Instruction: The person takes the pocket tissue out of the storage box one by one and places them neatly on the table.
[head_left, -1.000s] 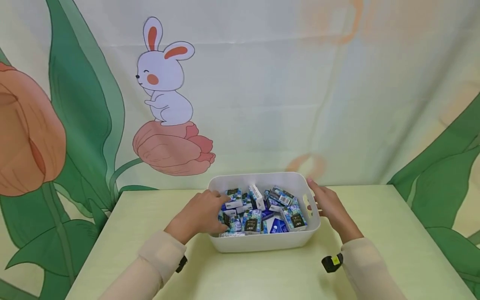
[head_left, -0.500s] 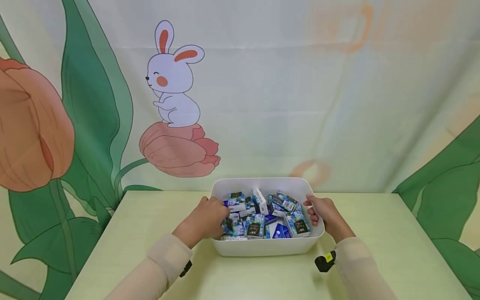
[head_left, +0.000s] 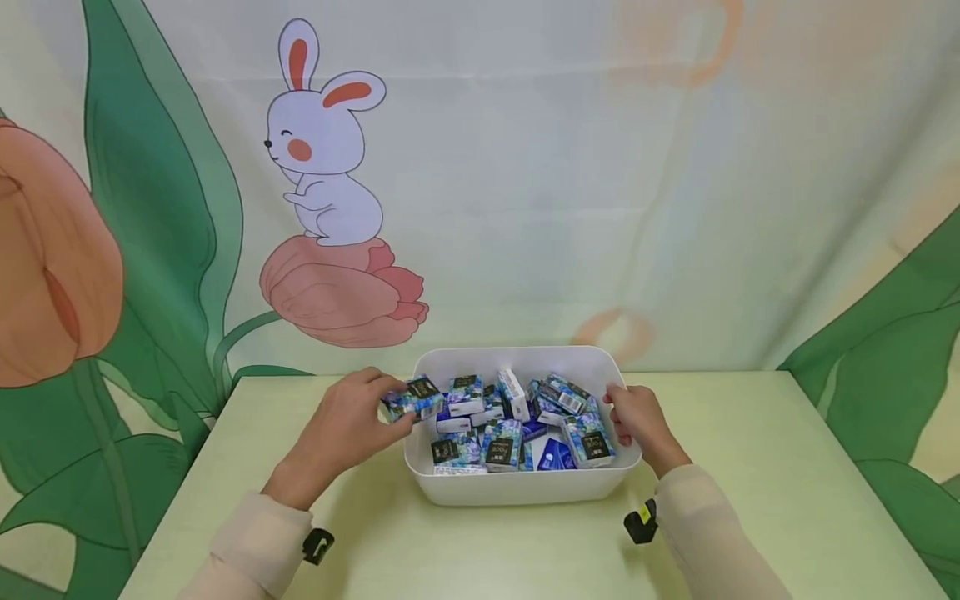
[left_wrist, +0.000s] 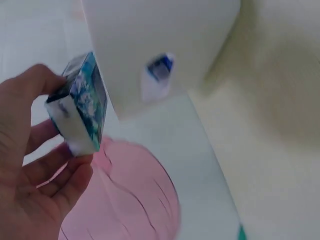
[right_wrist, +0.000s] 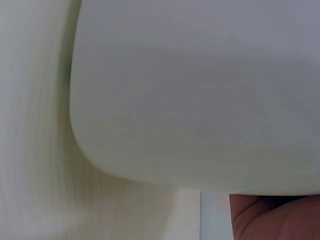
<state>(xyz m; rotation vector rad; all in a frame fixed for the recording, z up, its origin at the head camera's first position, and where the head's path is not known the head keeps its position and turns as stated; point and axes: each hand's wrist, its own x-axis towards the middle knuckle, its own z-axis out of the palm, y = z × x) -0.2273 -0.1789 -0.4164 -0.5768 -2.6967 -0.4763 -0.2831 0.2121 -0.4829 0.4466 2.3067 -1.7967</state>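
My left hand [head_left: 341,429] pinches a pack of pocket tissues [head_left: 415,398], blue-floral with a dark label, between thumb and fingers. It is above the left rim of the white plastic basket [head_left: 525,490]. In the left wrist view the tissue pack [left_wrist: 82,105] is tilted, its white end showing, beside the basket wall [left_wrist: 155,30]. My right hand [head_left: 641,425] grips the basket's right end at the handle hole, fingers curled over the wall. Several similar tissue packs [head_left: 504,444] lie jumbled inside. In the right wrist view the basket wall hides most of the right hand [right_wrist: 280,220].
The basket stands on a pale yellow-green table [head_left: 495,550], close to its back edge. Behind hangs a cloth backdrop [head_left: 510,208] printed with a rabbit and tulips. A black wrist mount [head_left: 318,546] sticks out beside the left sleeve, with another on the right.
My left hand has come up out of the basket and leftward with a tissue pack. My right hand, loosely at the basket's right end before, now grips it.
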